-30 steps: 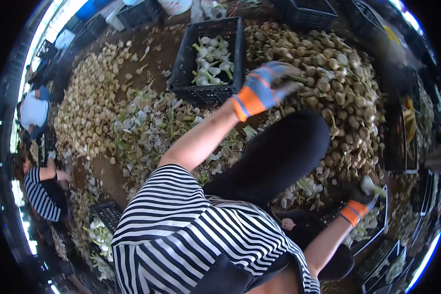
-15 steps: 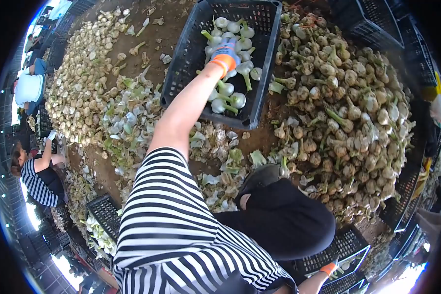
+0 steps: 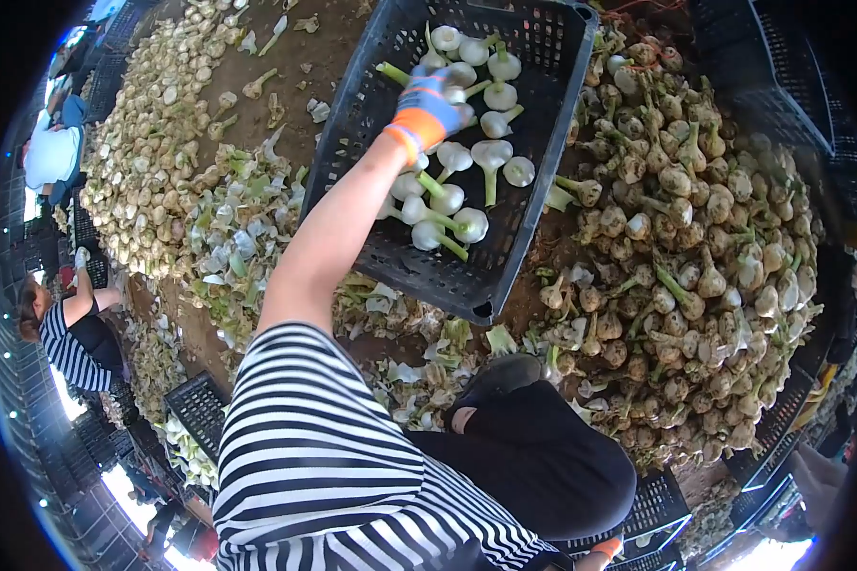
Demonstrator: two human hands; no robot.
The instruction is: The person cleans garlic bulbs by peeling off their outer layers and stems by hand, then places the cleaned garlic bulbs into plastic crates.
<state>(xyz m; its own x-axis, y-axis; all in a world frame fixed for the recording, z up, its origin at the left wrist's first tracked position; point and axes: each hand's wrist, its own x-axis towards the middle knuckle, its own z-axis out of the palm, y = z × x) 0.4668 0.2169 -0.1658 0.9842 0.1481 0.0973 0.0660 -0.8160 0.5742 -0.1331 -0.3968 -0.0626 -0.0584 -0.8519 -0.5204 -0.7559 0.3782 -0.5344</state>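
My left hand, in a blue-grey glove with an orange cuff, is down inside a black plastic crate. Its fingers are curled over a garlic bulb with a short stem, which looks slightly blurred. Around the hand lie several peeled white garlic bulbs with trimmed green stems. My right hand is low at the bottom edge, beside another black crate. Only its orange cuff and a little of the wrist show; the fingers are hidden.
To the right is a large heap of unpeeled garlic. Another garlic pile and loose peelings lie on the left. Stacked crates stand at upper right. A person in striped clothing sits at far left.
The crate appears nearer and lower in view. My left hand has shifted toward the crate's left side, its fingers now more curled. My right hand has slipped further toward the bottom edge.
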